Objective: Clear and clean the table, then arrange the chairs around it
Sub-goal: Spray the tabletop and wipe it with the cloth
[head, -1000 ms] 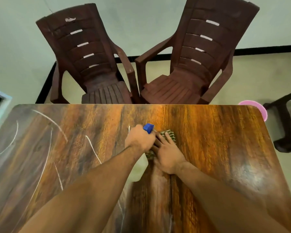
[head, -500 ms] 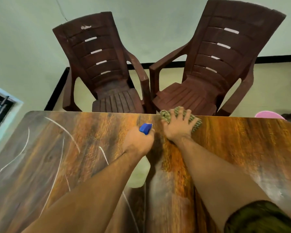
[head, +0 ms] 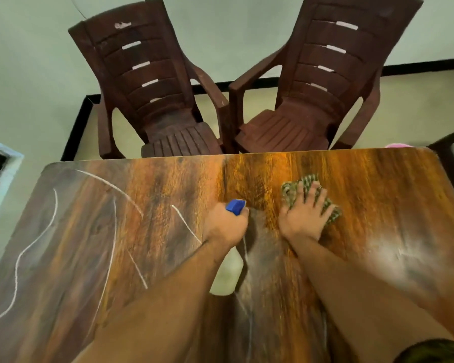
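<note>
Here, the right hand [head: 303, 218] lies flat on a green striped cloth [head: 290, 191], fingers straight and spread, pressing it to the wooden table [head: 378, 179] right of centre, near the far edge. The left hand [head: 227, 226] is curled round a spray bottle [head: 230, 268], its blue nozzle [head: 236, 206] poking above the fist. White scrawled lines [head: 113, 231] mark the table's other half. Just beyond the far edge stand 2 brown plastic seats side by side: the scuffed chair [head: 152, 82] and the other chair [head: 323, 74].

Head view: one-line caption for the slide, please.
Right hand presses a green cloth onto the wooden table; left hand grips a blue-topped spray bottle beside it.
</note>
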Demonstrator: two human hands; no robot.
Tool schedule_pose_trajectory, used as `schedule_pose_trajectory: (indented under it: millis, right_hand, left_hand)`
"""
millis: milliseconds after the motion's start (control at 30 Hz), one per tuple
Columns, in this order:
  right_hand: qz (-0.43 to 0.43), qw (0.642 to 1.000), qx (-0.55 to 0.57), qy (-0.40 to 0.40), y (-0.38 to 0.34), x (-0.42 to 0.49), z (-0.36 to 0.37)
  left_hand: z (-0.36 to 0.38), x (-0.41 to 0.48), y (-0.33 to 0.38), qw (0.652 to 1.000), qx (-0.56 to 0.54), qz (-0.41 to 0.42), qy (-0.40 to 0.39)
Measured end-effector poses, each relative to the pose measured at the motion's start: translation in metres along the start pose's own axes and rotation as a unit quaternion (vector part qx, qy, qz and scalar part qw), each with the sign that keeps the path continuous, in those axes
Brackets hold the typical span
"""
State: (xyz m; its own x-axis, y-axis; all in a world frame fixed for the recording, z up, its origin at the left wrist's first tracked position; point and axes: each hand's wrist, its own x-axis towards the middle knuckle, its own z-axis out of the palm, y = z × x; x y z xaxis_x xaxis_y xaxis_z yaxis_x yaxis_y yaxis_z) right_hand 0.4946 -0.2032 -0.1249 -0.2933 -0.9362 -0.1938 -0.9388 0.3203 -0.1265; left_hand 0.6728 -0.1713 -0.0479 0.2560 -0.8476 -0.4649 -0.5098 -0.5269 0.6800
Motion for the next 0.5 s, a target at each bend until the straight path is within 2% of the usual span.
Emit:
schedule_pose_trajectory:
  millis: [33,67,100,167,200,233,267,300,333,367,400,433,467,500]
  right_hand:
    - [-0.014,1.000,-0.007,-0.006,-0.008,-0.024,0.004]
    - [-0.077,0.997,-0.002,-0.018,-0.018,-0.044,0.011]
    - [-0.175,0.984,0.000,-0.028,-0.025,-0.065,0.016]
    - [-0.396,0.916,-0.023,-0.065,-0.023,-0.106,0.023]
    - [-0.470,0.878,-0.028,-0.092,-0.012,-0.117,0.022]
    - [-0.505,0.856,-0.025,-0.105,0.003,-0.119,0.020]
    - [-0.498,0.861,-0.025,-0.100,0.021,-0.118,0.020]
    - [-0.451,0.888,-0.023,-0.084,0.038,-0.119,0.018]
    - [-0.365,0.929,-0.011,-0.062,0.055,-0.120,0.017]
    - [-0.246,0.969,0.003,-0.031,0.070,-0.125,0.015]
    - [-0.110,0.994,0.027,-0.009,0.080,-0.132,0.012]
    - [0.023,0.998,0.059,-0.005,0.082,-0.142,0.010]
    - [0.117,0.990,0.077,-0.003,0.077,-0.155,0.009]
    - [0.150,0.986,0.072,-0.009,0.067,-0.169,0.011]
  left_hand:
    - [0.001,-0.011,-0.006,1.000,0.000,-0.007,-0.006]
    - [0.004,-0.015,-0.014,1.000,-0.006,-0.015,-0.006]
    - [0.006,-0.022,-0.021,1.000,-0.013,-0.019,-0.009]
    - [0.007,-0.038,-0.032,0.999,-0.026,-0.014,-0.018]
    - [0.006,-0.045,-0.037,0.999,-0.031,-0.010,-0.023]
    - [0.005,-0.053,-0.042,0.999,-0.030,-0.007,-0.026]
    - [0.005,-0.058,-0.049,0.999,-0.025,-0.008,-0.032]
    - [0.004,-0.066,-0.057,0.999,-0.027,-0.009,-0.045]
    - [0.004,-0.074,-0.064,0.998,-0.031,-0.008,-0.063]
    - [0.005,-0.084,-0.074,0.996,-0.031,-0.008,-0.080]
    - [0.006,-0.092,-0.083,0.995,-0.032,-0.007,-0.090]
    - [0.004,-0.102,-0.088,0.995,-0.034,-0.008,-0.092]
    - [0.004,-0.113,-0.095,0.995,-0.040,-0.012,-0.094]
    - [0.004,-0.122,-0.101,0.994,-0.049,-0.014,-0.098]
